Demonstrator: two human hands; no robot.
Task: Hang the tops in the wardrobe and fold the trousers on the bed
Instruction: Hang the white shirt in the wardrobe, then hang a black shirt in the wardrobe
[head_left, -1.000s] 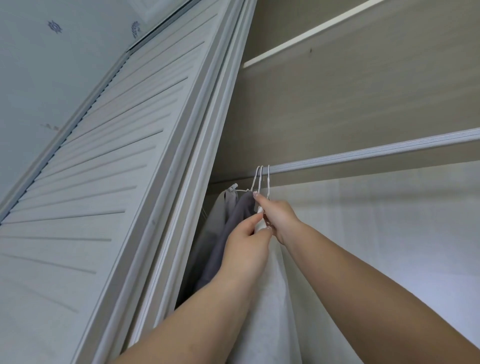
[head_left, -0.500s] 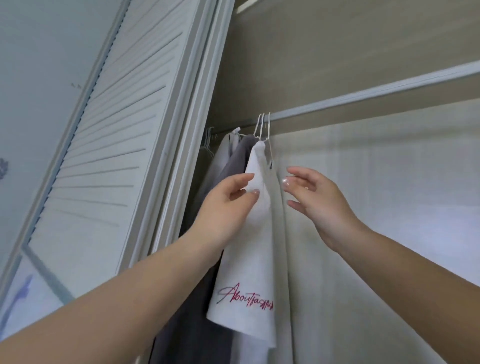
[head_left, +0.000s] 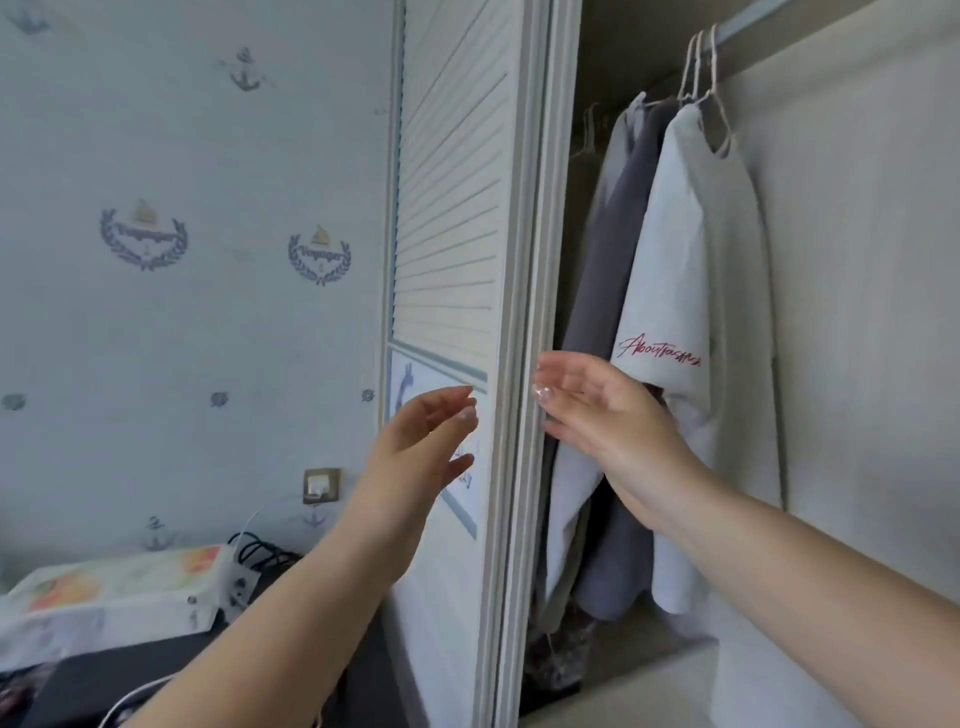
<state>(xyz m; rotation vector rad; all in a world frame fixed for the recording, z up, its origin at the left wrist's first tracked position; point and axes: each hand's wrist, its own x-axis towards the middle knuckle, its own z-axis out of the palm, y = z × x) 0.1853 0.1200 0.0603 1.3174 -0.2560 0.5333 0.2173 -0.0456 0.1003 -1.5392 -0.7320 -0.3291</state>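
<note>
Inside the wardrobe a white top (head_left: 691, 270) with red script on its sleeve hangs from a white hanger (head_left: 709, 67) on the rail (head_left: 748, 23). A grey top (head_left: 618, 291) and a pale top (head_left: 615, 156) hang to its left. My right hand (head_left: 602, 410) is open in front of the white top's sleeve and holds nothing. My left hand (head_left: 421, 447) is open too, held in front of the louvred wardrobe door (head_left: 457, 208). No trousers or bed are in view.
The door's white frame edge (head_left: 524, 364) stands between my two hands. A wallpapered wall (head_left: 197, 260) with a switch plate (head_left: 321, 486) lies to the left. Below it sit a patterned box (head_left: 119, 587), black cables (head_left: 260, 553) and a dark surface (head_left: 130, 670).
Both hands let go of the hanger and white top and dropped down and left. The camera tilted down, so the rail now sits at the top right.
</note>
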